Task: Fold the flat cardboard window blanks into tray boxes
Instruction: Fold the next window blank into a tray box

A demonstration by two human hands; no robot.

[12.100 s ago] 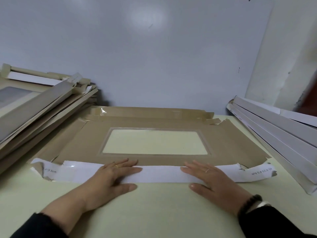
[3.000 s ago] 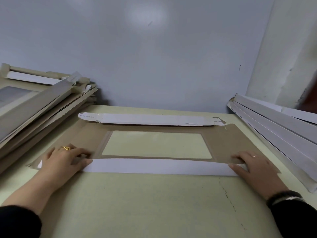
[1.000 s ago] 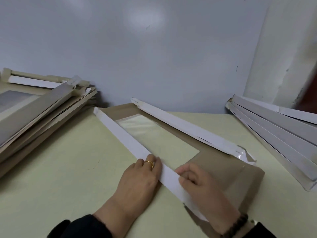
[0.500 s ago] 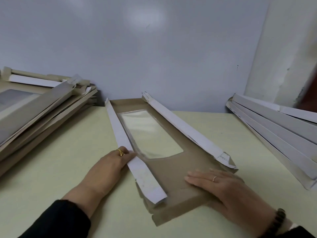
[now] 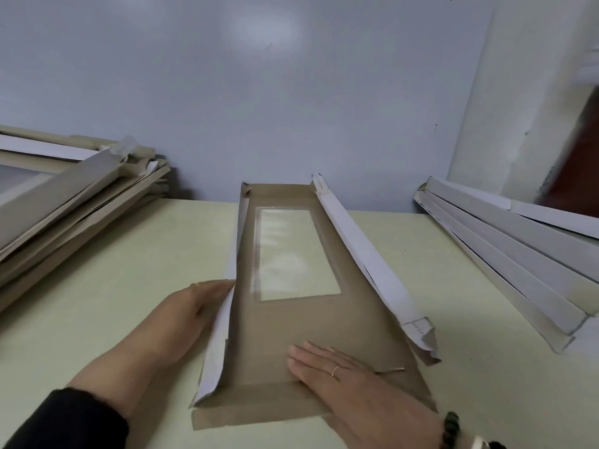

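Observation:
A brown cardboard window blank (image 5: 275,345) lies lengthwise away from me on the pale green table (image 5: 113,286). Its clear film window (image 5: 291,254) sits in the far half. Both long side walls are folded up, white outside: the left wall (image 5: 231,260) and the right wall (image 5: 363,251). My left hand (image 5: 181,315) rests flat against the outside of the left wall. My right hand (image 5: 350,384) presses flat, fingers straight, on the brown panel near the blank's near end. The near end flap (image 5: 246,416) lies flat.
A slanting stack of cardboard pieces (image 5: 64,202) fills the table's left side. A second stack of long white and grey pieces (image 5: 512,251) leans at the right. A grey-blue wall (image 5: 259,92) closes the back.
The blank has turned from lying crosswise to pointing straight away from me. My left hand now lies along the left wall and my right hand has slid onto the near panel.

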